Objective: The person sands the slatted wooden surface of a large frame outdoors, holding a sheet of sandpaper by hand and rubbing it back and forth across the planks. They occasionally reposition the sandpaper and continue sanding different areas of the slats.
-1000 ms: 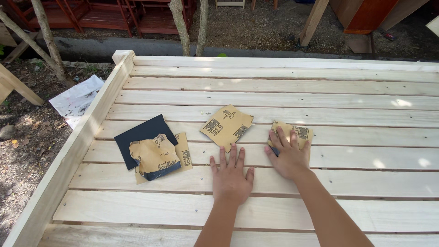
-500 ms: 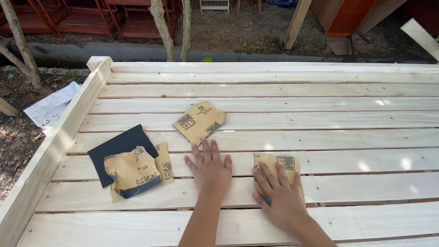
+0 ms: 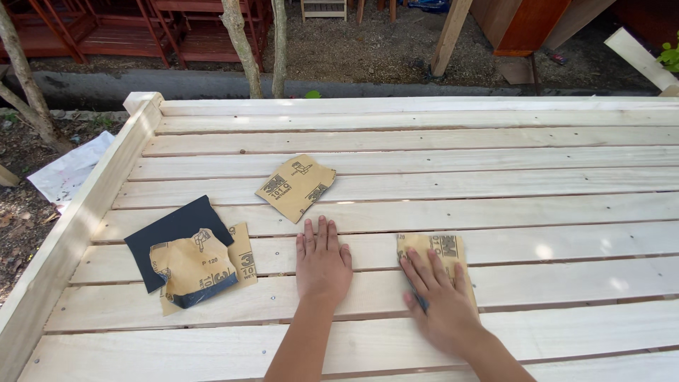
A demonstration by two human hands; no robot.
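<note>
My right hand point(image 3: 442, 297) presses a folded tan sandpaper sheet point(image 3: 438, 249) flat against a pale wooden slat of the slatted platform point(image 3: 424, 141), fingers spread over it. Just left of it, my left hand point(image 3: 322, 262) lies flat on the slats, fingers apart, holding nothing. A loose tan sandpaper sheet point(image 3: 297, 186) lies on the slats a little beyond the left hand. Further left sits a small pile of sandpaper point(image 3: 194, 265), tan sheets on top of a dark sheet point(image 3: 173, 230).
A raised wooden side rail point(image 3: 78, 226) runs along the platform's left edge. White paper point(image 3: 67, 173) lies on the dirt beyond it. Thin tree trunks point(image 3: 240, 42), red wooden frames point(image 3: 141, 28) and leaning boards stand past the far edge.
My right hand has slid the sandpaper toward me along the slats, from the upper slat to one nearer. The left hand stays flat beside it. The view has shifted right.
</note>
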